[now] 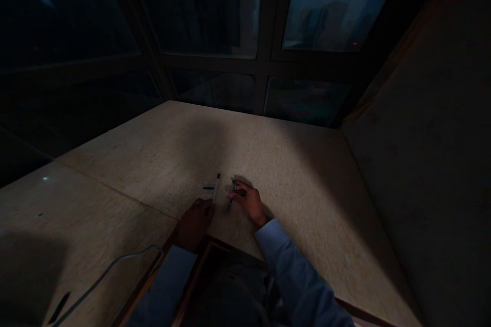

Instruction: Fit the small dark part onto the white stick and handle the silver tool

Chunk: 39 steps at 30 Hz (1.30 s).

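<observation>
My right hand (248,202) is closed, fingers pinching a small, slim metallic tool (229,209) whose dark upper end shows past the fingertips. Its exact kind is too dim to make out. To the left, my left hand (195,220) rests low over the tabletop with curled fingers. At its fingertips is the lower end of a pale slim stick with a dark tip (216,189), pointing away from me. A short dark rod (208,187) lies crosswise against or just beside that stick; whether they are joined cannot be told.
Both hands work at the near edge of a beige stone-patterned tabletop (264,153). A grey cable (111,268) curves across it at lower left, near a dark thin object (59,307). Dark framed windows (210,10) stand behind, and a wall (433,127) closes off the right.
</observation>
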Tool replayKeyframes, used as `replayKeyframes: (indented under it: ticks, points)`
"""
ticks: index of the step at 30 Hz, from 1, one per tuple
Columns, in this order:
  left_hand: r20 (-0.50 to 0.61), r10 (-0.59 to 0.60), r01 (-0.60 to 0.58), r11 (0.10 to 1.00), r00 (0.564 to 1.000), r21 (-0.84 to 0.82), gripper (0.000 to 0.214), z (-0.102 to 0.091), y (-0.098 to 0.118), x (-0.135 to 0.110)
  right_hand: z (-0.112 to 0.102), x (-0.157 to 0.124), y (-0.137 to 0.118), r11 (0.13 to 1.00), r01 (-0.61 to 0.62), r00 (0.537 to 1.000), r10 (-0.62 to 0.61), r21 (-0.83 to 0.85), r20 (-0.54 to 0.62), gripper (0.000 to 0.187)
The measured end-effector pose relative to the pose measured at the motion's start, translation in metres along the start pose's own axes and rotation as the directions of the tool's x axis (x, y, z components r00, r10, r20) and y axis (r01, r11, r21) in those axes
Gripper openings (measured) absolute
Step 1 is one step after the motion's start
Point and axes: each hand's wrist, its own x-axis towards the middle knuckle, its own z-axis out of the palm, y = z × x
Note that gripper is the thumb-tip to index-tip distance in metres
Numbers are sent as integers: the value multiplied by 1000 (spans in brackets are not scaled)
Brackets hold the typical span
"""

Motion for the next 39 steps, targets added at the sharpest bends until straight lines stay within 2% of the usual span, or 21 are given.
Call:
replayKeyframes:
  ticks: [3,7,10,14,17,21,24,25,26,27,29,30,34,39]
  points:
    - [-18,-42,42,999,999,4,29,2,-1,0,9,7,0,1000,-3,1000,3,-21,23,57]
    - [-93,-60,58,998,994,-27,29,9,-6,-1,14,14,-7,996,32,999,-29,-86,39,55]
    - [-151,-61,55,998,987,-38,29,16,-9,-3,11,14,-13,989,60,997,-55,-134,48,51]
    - [-173,-83,74,996,981,-55,30,21,-10,-4,5,10,-16,983,74,997,-69,-170,33,50]
    - [-238,-94,61,988,967,-141,33,20,-10,-5,-1,6,-19,983,84,996,-83,-163,9,48]
    - [-391,-168,25,938,905,-346,34,6,-6,-13,-12,2,-24,987,85,995,-90,-133,-33,34]
    - [-458,-320,75,876,830,-477,26,-5,6,-25,-24,-3,-21,992,61,996,-68,-109,-64,38]
    - [-446,-347,85,857,825,-509,30,-7,13,-29,-29,-6,-19,994,46,996,-54,-96,-74,40]
    - [-421,-332,74,849,844,-523,35,-8,21,-32,-34,-10,-16,996,28,996,-35,-80,-84,42]
    - [-386,-276,36,850,880,-526,39,-7,29,-35,-40,-15,-12,998,8,996,-14,-62,-92,42]
    - [-324,-127,-72,841,938,-537,41,0,47,-37,-55,-27,-3,999,-33,994,30,-26,-108,42]
    - [-299,-61,-120,827,952,-549,41,5,56,-36,-64,-34,1,999,-51,992,49,-12,-119,41]
    - [-220,139,-247,755,965,-607,40,34,95,-24,-113,-71,13,992,-120,965,123,28,-233,46]
    - [-120,332,-327,689,936,-647,39,70,137,-6,-175,-126,16,981,-183,855,191,64,-482,58]
